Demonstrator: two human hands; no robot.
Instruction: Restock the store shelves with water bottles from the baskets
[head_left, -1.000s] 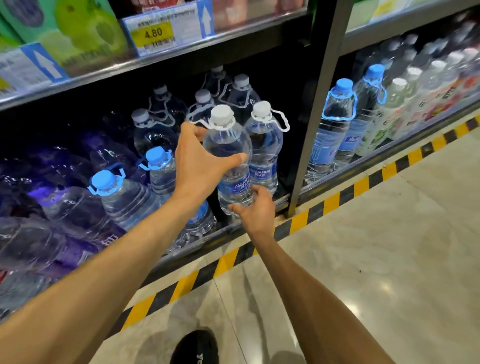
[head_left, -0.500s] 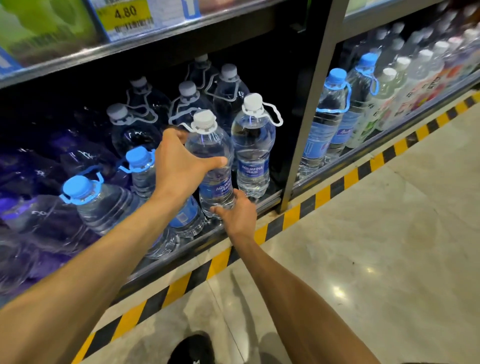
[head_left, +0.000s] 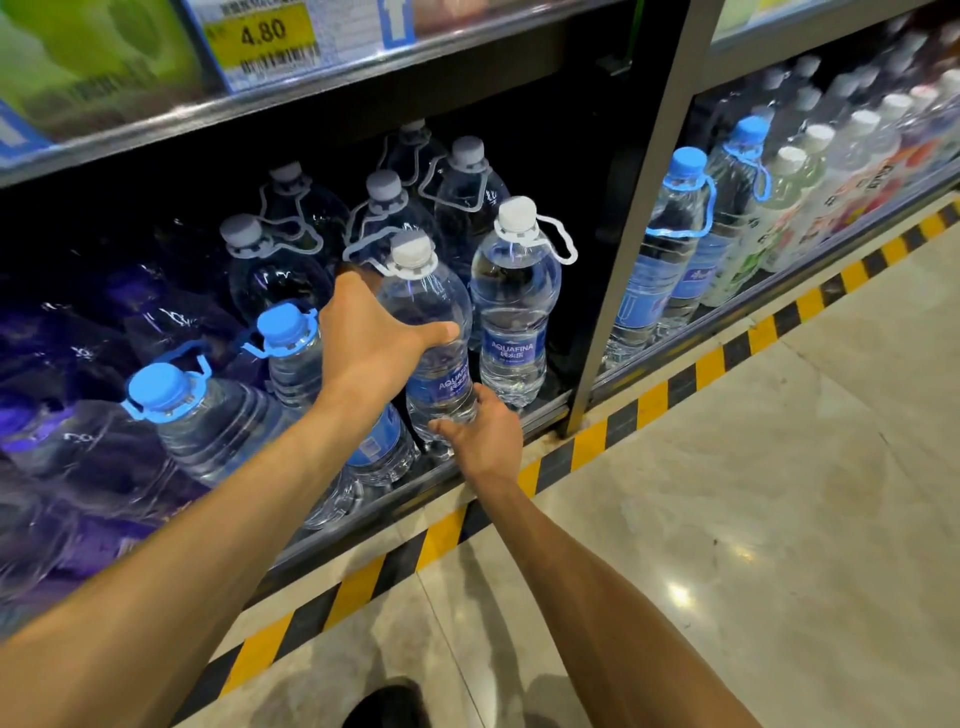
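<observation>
Both hands hold one white-capped bottle (head_left: 431, 332) at the front edge of the bottom shelf (head_left: 540, 410), tilted slightly, cap toward 11 o'clock. The left hand (head_left: 371, 348) wraps the bottle's shoulder from 9 o'clock, thumb across the front, fingers (head_left: 358, 275) curled behind the neck. The right hand (head_left: 480, 434) cups the base from 5 o'clock, its fingers closed under the bottle. A second white-capped bottle (head_left: 514, 312) stands upright just beside it at 3 o'clock; blue-capped bottles (head_left: 291, 353) lean at 9 o'clock. Compared with half a second ago, the bottle sits a little deeper and lower on the shelf, and both grips are unchanged.
</observation>
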